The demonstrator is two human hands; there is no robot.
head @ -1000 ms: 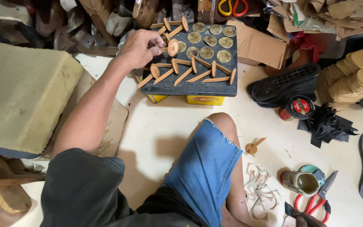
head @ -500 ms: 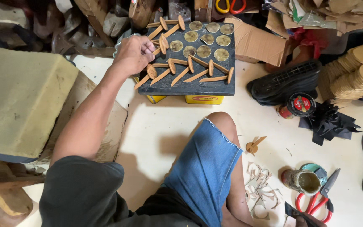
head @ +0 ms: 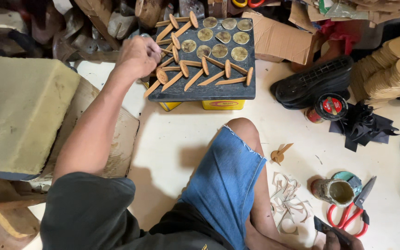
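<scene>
My left hand (head: 137, 55) reaches out to the left edge of a black board (head: 218, 88). Its fingers are curled against the ends of tan strap pieces (head: 172, 81) with round heads, which lie in rows there. Whether it grips one is hidden. Round tan discs (head: 218, 50) cover the board's far right part. Only a bit of my right hand (head: 346, 240) shows at the bottom edge, closed on a dark tool (head: 322, 225). My bare knee in blue denim shorts (head: 228, 166) lies between the two hands.
The board rests on yellow tins (head: 223, 104). A foam block (head: 19, 106) is at the left. A black sole (head: 313, 83), a round polish tin (head: 332, 106), stacked tan insoles (head: 394, 65), a glue pot (head: 336, 190), red scissors (head: 353, 210) and leather scraps (head: 290, 201) are at the right.
My left hand has drawn back a little from over the strap pieces to the board's left edge. The board's pieces lie as before.
</scene>
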